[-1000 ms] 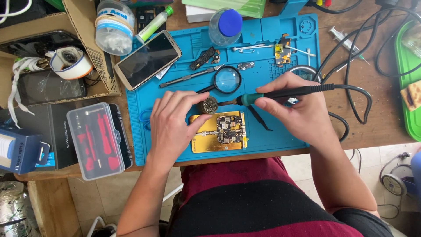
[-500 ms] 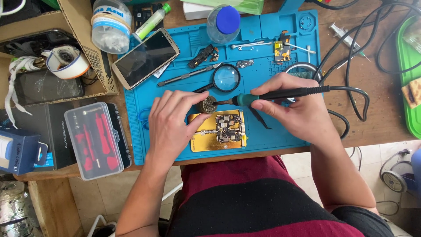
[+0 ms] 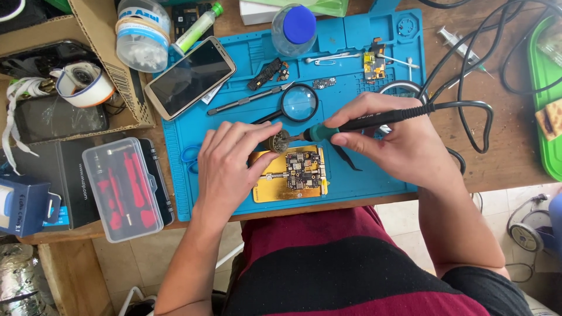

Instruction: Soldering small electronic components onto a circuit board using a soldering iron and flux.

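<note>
While your right hand point(image 3: 404, 146) grips the soldering iron point(image 3: 374, 122), its tip meets a small round tin point(image 3: 279, 141) pinched by your left hand point(image 3: 231, 169), just above the circuit board point(image 3: 304, 170) on the blue mat point(image 3: 351, 70).

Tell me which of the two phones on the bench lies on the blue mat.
The gold-edged phone, screen up, partly on the blue mat's upper left corner. The other, a dark phone, lies off the mat inside the cardboard box.

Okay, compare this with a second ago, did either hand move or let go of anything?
Barely any change. The right hand keeps the soldering iron, its tip at the small round tin under the left hand's fingertips. The circuit board and magnifying glass stayed put.
</note>
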